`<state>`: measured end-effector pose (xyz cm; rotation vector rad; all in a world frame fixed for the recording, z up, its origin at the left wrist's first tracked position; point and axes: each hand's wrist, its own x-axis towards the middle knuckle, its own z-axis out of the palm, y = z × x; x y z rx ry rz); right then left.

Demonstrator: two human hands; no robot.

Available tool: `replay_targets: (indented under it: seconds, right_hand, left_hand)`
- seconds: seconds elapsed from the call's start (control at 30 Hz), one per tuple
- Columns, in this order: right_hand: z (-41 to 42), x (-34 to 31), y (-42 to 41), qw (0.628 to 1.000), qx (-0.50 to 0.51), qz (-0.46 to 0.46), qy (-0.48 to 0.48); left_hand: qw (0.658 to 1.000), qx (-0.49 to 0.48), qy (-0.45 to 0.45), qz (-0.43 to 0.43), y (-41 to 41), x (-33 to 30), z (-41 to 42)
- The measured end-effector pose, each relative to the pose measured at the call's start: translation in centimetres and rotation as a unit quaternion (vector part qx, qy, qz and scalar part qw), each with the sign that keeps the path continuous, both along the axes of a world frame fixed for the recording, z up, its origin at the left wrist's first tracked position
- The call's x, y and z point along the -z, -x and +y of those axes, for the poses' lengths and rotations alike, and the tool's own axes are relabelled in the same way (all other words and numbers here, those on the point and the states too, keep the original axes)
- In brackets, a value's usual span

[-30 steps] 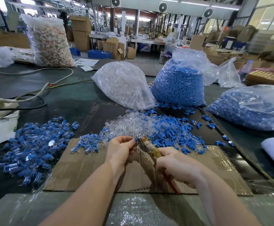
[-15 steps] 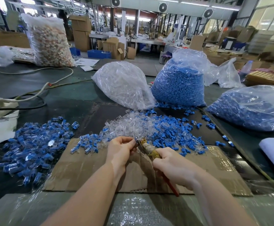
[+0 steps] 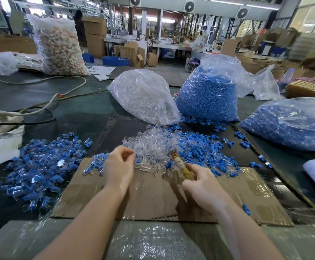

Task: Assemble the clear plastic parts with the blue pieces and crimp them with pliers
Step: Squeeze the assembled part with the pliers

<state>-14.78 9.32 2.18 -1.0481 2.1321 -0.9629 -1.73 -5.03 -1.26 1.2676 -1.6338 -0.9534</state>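
Cardboard sheet point(image 3: 153, 199) is lying under both hands, apart.
Right hand point(image 3: 201, 182) is gripping taped pliers point(image 3: 180, 166); left hand point(image 3: 120, 166) is curling, perhaps pinching something, beside clear plastic parts point(image 3: 151, 145) and blue pieces point(image 3: 200, 145).

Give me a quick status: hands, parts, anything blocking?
Right hand grips pliers. Left hand curled at clear parts pile; contents unclear. Blue pieces beside it. Nothing blocking.
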Motion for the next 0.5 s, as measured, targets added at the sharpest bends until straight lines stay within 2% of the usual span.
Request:
replay_targets:
  seconds: [0.1, 0.2, 0.4, 0.5]
  right_hand:
    - [0.2, 0.8, 1.4, 0.988, 0.052, 0.134, -0.05]
    - [0.6, 1.1, 2.3, 0.969, 0.097, 0.21, -0.084]
    - [1.1, 1.6, 3.7, 0.938, 0.144, 0.289, -0.128]
    - [1.3, 1.9, 4.2, 0.92, 0.156, 0.327, -0.149]
  left_hand:
    - [0.977, -0.075, 0.102, -0.171, -2.5, -0.2, -1.6]
    - [0.95, -0.114, 0.123, -0.262, -4.4, 0.3, -2.8]
    - [0.93, -0.109, 0.157, -0.315, -4.2, 0.5, -3.4]
    - [0.942, -0.074, 0.164, -0.282, -3.1, 0.8, -2.5]
